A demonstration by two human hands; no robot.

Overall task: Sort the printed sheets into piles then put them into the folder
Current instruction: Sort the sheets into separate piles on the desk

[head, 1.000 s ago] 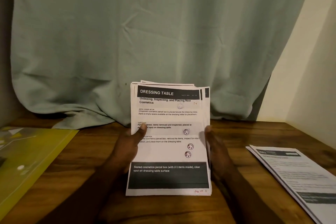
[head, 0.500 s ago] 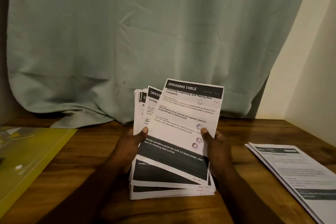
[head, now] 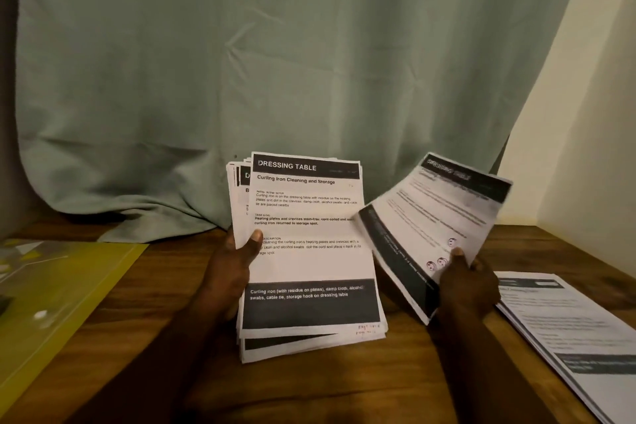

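My left hand [head: 234, 265] grips a stack of printed sheets [head: 309, 262] upright at the table's middle, thumb on the front page headed "DRESSING TABLE, Curling Iron Cleaning and Storage". My right hand [head: 464, 282] pinches a single printed sheet [head: 430, 227], tilted and blurred, off to the right of the stack and above the table. A pile of printed sheets [head: 578, 337] lies flat at the right. The yellow-green translucent folder [head: 58, 286] lies flat at the left.
A wooden table [head: 344, 389] carries everything. A pale green curtain [head: 275, 62] hangs behind and drapes onto the table's back edge. A cream wall [head: 592, 113] closes in the right side near the pile.
My right hand has pulled the top "Unboxing, Inspecting" sheet off the stack and swung it to the right. The curling iron page is now the front sheet in my left hand.
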